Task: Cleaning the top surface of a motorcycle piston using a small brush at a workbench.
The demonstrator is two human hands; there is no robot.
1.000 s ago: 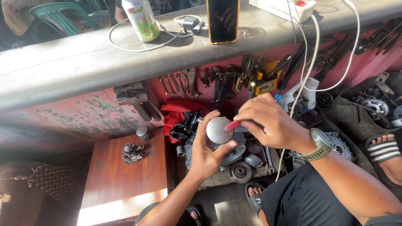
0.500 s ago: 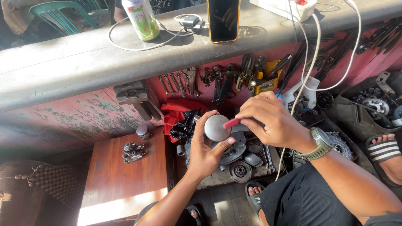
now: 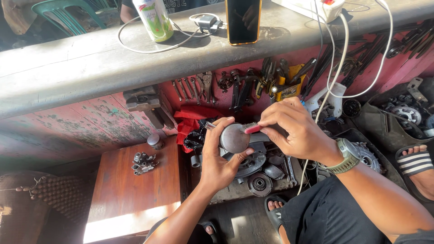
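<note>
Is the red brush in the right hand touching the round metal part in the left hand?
Touching. The head view shows the red brush bristles pressed on the round metal part, held by the left hand.

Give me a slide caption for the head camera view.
Left hand holds a round grey metal part while right hand sets a red-handled brush on it.

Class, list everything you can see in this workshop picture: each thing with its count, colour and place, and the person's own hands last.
Round metal part: one, grey, in the left hand.
Brush: one, red handle, in the right hand, on the part.
Bottle: one, white and green, on the ledge.
Phone: one, dark, orange-edged, upright on the ledge.
Charger cable: one, white, on the ledge.
Hand tools: many, dark metal, along the red wall.
Small metal assembly: one, grey, on the wooden stool.
Red cloth: one, below the tools.
Wristwatch: one, green, right wrist.
Left hand: grips the part.
Right hand: grips the brush.
</note>
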